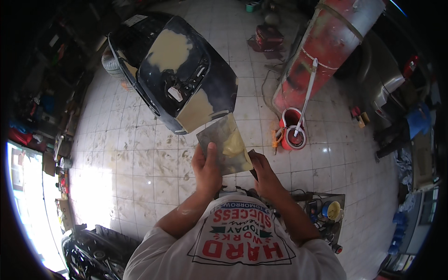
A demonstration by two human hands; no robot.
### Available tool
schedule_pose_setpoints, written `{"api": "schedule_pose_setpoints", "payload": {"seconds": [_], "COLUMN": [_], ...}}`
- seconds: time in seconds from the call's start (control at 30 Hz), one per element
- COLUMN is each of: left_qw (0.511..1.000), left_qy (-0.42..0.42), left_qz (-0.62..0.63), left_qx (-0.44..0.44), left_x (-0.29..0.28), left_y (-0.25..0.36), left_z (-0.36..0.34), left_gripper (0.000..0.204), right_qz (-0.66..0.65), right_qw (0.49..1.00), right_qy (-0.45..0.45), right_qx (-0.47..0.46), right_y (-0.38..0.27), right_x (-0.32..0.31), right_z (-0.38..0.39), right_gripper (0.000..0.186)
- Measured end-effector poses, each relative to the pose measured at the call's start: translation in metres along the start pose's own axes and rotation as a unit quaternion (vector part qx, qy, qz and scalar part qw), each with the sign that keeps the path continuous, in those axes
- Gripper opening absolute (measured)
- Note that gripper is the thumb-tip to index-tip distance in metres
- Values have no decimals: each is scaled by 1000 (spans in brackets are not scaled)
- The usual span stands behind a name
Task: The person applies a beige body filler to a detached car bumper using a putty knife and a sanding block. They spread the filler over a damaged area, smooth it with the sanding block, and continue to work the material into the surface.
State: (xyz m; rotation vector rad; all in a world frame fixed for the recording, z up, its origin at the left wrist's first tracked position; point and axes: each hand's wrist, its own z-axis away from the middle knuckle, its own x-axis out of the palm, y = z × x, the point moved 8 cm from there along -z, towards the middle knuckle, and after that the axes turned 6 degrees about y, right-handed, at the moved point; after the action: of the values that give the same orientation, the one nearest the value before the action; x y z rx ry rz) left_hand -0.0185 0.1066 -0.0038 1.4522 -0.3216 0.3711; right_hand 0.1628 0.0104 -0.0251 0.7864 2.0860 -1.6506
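Note:
My left hand [208, 169] is closed on a flat grey mixing board [212, 138], its thumb lying on top. A soft lump of yellow body filler [234, 144] sits on the board, with thinner smears toward its right edge. My right hand [268, 179] grips a dark, thin-edged spreader [252, 163] beside the board's lower right corner; most of it is hidden by the fingers. Just beyond the board stands a dark car tailgate [224, 86] with dried beige filler patches [170, 50] on its upper and lower parts.
A red bucket [292, 140] with a long white-handled tool stands to the right, beside a big red cylinder [308, 65]. A tyre [111, 64] rests behind the tailgate. Near my right elbow is a stand with an open yellow tin [332, 211]. A person [410, 126] is at the far right.

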Motion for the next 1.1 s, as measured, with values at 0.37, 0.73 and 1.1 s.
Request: {"api": "schedule_pose_setpoints", "payload": {"seconds": [0.37,0.73,1.1], "left_qw": [917,977,993], "left_qy": [-114,20,-49], "left_qz": [-336,-176,76], "left_qx": [183,122,-82], "left_x": [40,16,17], "left_y": [23,50,24], "left_z": [17,-23,2], "left_gripper": [22,24,34], "right_qz": [131,31,119], "right_qw": [979,971,993], "right_qy": [50,107,16], "right_qx": [-151,-210,-20], "right_y": [-59,-84,42], "right_x": [-49,-23,-26], "right_z": [-32,10,-13], "right_gripper": [68,63,60]}}
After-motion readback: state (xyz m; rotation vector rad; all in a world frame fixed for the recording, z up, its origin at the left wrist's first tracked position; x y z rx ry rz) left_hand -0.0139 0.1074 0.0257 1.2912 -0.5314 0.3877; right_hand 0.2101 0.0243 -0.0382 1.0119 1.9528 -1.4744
